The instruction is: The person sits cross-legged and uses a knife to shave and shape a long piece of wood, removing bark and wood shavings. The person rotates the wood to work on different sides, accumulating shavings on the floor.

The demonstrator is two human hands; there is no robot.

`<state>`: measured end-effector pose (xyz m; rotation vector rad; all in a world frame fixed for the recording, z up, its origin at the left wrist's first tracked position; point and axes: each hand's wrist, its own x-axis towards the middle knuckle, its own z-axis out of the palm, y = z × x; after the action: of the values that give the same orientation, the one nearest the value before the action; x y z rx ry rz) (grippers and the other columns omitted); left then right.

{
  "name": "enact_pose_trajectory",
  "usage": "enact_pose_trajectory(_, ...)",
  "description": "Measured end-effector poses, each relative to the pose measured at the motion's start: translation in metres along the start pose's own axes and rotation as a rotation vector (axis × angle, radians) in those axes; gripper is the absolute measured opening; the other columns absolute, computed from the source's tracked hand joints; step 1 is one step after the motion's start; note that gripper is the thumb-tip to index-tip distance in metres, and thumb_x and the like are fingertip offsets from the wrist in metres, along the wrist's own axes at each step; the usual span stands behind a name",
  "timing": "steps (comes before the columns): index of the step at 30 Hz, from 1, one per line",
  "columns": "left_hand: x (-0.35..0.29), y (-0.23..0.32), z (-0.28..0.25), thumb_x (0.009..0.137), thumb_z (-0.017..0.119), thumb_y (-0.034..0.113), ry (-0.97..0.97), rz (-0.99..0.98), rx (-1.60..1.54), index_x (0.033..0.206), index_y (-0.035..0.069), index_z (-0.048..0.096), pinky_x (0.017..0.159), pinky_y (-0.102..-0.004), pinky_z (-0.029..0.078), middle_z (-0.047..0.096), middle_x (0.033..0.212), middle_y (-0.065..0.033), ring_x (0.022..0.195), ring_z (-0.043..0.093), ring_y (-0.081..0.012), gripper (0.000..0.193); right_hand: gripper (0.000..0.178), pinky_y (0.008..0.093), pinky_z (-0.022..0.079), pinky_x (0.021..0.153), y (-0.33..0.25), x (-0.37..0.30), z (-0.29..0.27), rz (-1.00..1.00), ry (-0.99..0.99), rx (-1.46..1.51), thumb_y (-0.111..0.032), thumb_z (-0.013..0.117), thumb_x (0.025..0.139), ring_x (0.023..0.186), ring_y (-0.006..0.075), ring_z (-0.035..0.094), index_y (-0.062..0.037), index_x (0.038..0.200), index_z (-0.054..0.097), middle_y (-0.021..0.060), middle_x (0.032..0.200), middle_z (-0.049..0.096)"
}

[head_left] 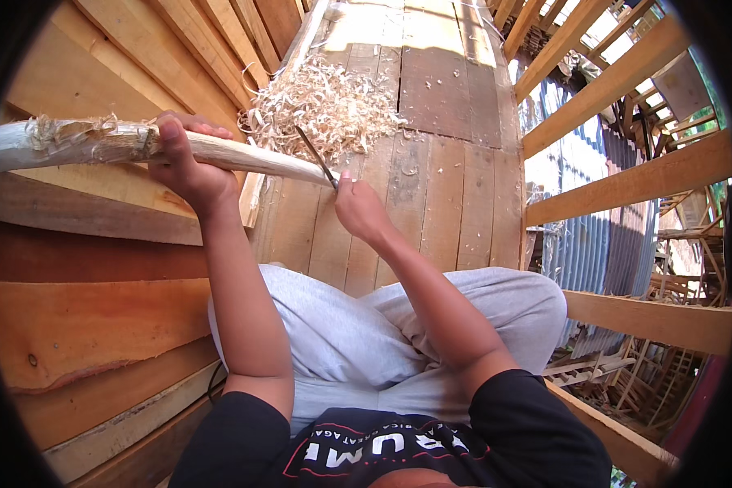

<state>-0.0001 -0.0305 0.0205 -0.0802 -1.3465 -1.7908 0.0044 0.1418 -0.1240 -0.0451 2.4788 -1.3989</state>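
A long, slightly curved pale wooden stick [260, 159] runs from the left edge of the view toward the middle. My left hand [193, 172] is wrapped around it near its middle, thumb on top. Rough, frayed fibres and curls cling to the stick's upper side left of that hand. At the stick's right end, my right hand [359, 208] is closed around a knife. Its thin dark blade [313, 152] points up and to the left, crossing the end of the stick. The knife's handle is mostly hidden in my fingers.
A heap of curled wood shavings [325, 106] lies on the plank floor [407, 195] beyond my hands. Stacked boards [98, 325] line the left side. A wooden railing [626, 183] bounds the right, with corrugated metal sheets [598, 220] below it. My crossed legs [333, 325] are in front.
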Motion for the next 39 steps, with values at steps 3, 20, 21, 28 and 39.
enact_pose_trajectory(3, -0.004, 0.001, 0.006, 0.08, 0.069, 0.056, -0.032, -0.015, -0.018, 0.084, 0.014, 0.044, 0.053, -0.0283, 0.044, 0.044, 0.064, -0.0002, 0.056, 0.046, -0.0131, 0.049, 0.057, 0.0566, 0.046, 0.078, -0.007, 0.0, -0.006, 0.09, -0.001, -0.047, -0.033, 0.029, 0.1, 0.081, 0.05, 0.061, 0.0095, 0.085, 0.064, 0.0357, 0.087, 0.062)
enact_pose_trajectory(20, 0.009, -0.007, -0.005, 0.081, 0.06, 0.064, -0.057, -0.064, -0.051, 0.085, 0.016, 0.043, 0.055, -0.0273, 0.04, 0.041, 0.063, 0.0009, 0.057, 0.042, -0.0122, 0.051, 0.045, 0.0523, 0.048, 0.078, 0.024, 0.009, -0.01, 0.014, -0.107, -0.233, -0.026, 0.041, 0.098, 0.085, 0.0456, 0.063, 0.0084, 0.084, 0.066, 0.0312, 0.086, 0.065)
enact_pose_trajectory(21, 0.007, -0.006, -0.004, 0.081, 0.06, 0.064, -0.064, -0.068, -0.047, 0.084, 0.016, 0.043, 0.055, -0.0272, 0.04, 0.041, 0.063, 0.001, 0.057, 0.042, -0.0122, 0.051, 0.044, 0.0523, 0.048, 0.078, 0.029, 0.011, -0.007, 0.011, -0.124, -0.238, -0.026, 0.042, 0.098, 0.085, 0.0455, 0.063, 0.0084, 0.085, 0.066, 0.0311, 0.085, 0.065)
enact_pose_trajectory(28, 0.006, -0.003, -0.005, 0.081, 0.062, 0.062, 0.017, -0.061, 0.028, 0.083, 0.015, 0.043, 0.055, -0.0275, 0.04, 0.042, 0.065, 0.0007, 0.055, 0.042, -0.0135, 0.05, 0.039, 0.0522, 0.048, 0.079, -0.044, -0.024, -0.015, -0.16, -0.103, -0.139, -0.024, 0.042, 0.098, 0.088, 0.0454, 0.063, 0.0078, 0.092, 0.063, 0.0314, 0.09, 0.064)
enact_pose_trajectory(39, 0.009, -0.002, -0.001, 0.085, 0.067, 0.043, 0.092, -0.023, -0.026, 0.076, 0.007, 0.048, 0.048, -0.0302, 0.046, 0.048, 0.059, -0.0042, 0.049, 0.052, -0.0168, 0.042, 0.041, 0.052, 0.048, 0.082, -0.027, -0.013, -0.007, -0.076, -0.116, -0.145, -0.025, 0.042, 0.098, 0.092, 0.0477, 0.061, 0.0107, 0.094, 0.062, 0.0335, 0.091, 0.063)
